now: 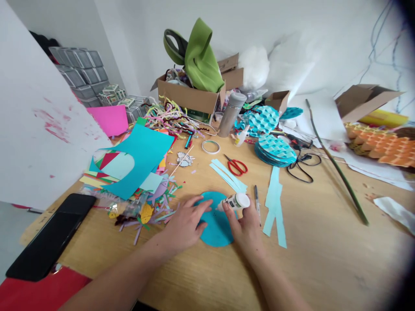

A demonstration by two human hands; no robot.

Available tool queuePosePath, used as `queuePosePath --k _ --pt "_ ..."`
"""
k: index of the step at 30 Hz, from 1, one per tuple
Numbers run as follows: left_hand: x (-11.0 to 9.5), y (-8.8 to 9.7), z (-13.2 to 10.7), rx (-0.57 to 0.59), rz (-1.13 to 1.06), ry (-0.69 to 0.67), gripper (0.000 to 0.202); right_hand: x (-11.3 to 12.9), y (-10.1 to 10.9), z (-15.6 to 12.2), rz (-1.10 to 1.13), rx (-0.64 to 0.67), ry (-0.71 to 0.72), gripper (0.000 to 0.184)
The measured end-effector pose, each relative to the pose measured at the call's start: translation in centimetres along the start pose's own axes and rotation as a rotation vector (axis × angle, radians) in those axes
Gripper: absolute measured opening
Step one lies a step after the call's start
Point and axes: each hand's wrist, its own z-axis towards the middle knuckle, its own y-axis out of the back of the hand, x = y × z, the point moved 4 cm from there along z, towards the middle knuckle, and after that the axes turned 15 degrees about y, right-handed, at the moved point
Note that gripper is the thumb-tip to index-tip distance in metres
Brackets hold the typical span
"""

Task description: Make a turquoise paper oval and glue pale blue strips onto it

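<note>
A blue paper circle (216, 231) lies flat on the wooden table in front of me. My left hand (189, 220) rests at its left edge, fingers apart and touching the paper. In my right hand (245, 226) is a white glue bottle (235, 202), tipped so that its nozzle points down and left over the circle. Light blue paper strips (228, 175) lie just beyond the circle, and longer strips (275, 207) lie to its right. Between them and my right hand is a pen (257, 198). Red-handled scissors (236, 166) lie farther back.
Paper sheets (145, 149) and scraps are heaped at the left, near a black phone (52, 233). Behind stand a metal flask (231, 114), a cardboard box (188, 95) and a tape roll (210, 147). Woven blue discs (275, 149) and a green stem (337, 164) lie right.
</note>
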Motion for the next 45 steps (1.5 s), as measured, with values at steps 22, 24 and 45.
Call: queuePosePath --k 22,24,45 --pt "0.16 -0.01 0.2 -0.001 0.015 0.005 0.06 0.3 -0.29 0.37 -0.017 0.034 0.074 0.022" --pt "0.19 -0.03 0.19 0.004 0.0 -0.007 0.061 0.39 -0.23 0.45 -0.027 0.013 0.076 0.022" --pt "0.25 0.06 0.1 -0.012 0.001 -0.011 0.06 0.28 -0.27 0.48 -0.051 0.056 0.114 0.018"
